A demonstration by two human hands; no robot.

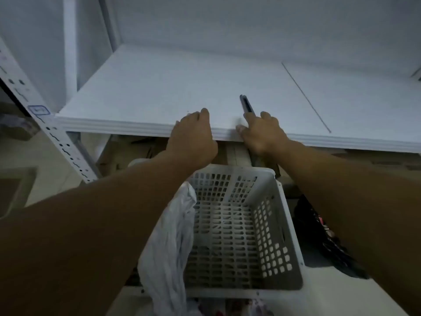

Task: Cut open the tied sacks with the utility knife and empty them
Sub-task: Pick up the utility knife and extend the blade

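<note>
So as far as I can tell the cutting part isn't happening right now. The utility knife (245, 103) is lying flat on the white shelf (159, 87), just right of centre frame, with the right hand (262, 133) curled round its near end. Could be a pick-up or a put-down, can't call it. The left hand (193, 135) sits beside it at the shelf's front edge, fingers bent down onto the board, and I can't tell if anything's under them. Below, in the lower middle, there's a white mesh basket (232, 229) that looks mostly bare inside, with a limp white sack (168, 242) draped over its left rim. My guess is that one's already been opened and emptied, but no cut or knot shows. A dark pile (319, 231) at the right, half behind the forearm, might be spilled contents or another sack; too dim to say. The blade isn't visible either, and the stuff under the shelf is just murk.
</note>
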